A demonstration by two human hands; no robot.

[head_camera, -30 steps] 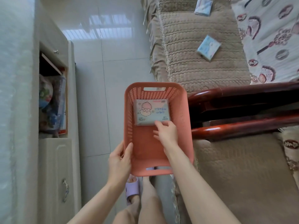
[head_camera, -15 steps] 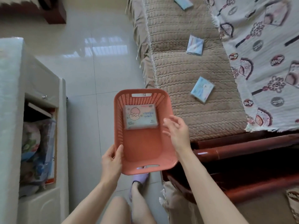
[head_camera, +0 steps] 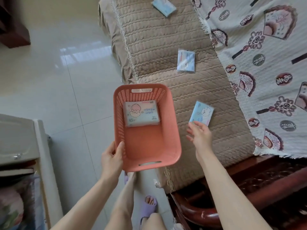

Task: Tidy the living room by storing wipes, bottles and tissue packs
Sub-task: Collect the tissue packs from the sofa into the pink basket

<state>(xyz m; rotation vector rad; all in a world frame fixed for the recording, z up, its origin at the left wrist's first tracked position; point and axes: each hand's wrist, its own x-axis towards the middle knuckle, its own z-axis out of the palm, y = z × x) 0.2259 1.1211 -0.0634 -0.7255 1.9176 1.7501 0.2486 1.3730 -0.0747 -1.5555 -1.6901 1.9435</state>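
Since half a second ago the right hand has swung away from the basket and out to its right. It now hangs open, fingers loosely spread and holding nothing, at the near corner of a small tissue pack. Motion blur hides whether the fingertips touch the pack.

The left hand grips the basket's near left rim, with the thumb hooked inside and the fingers hidden under the wall. The basket is salmon plastic and rectangular with rounded corners. Its walls are perforated, its floor is smooth, and each short end has a slot handle. A flat soft wipes pack, printed with a cartoon figure, lies against the far end of the floor; its small print is unreadable.

Two more pale blue packs lie beyond the basket on the tan quilted sofa cover. One sits mid-cushion and the other is cut off by the top edge. To the right of the basket lies a fringed patterned throw. To its left are glossy floor tiles and a cabinet with blurred contents.
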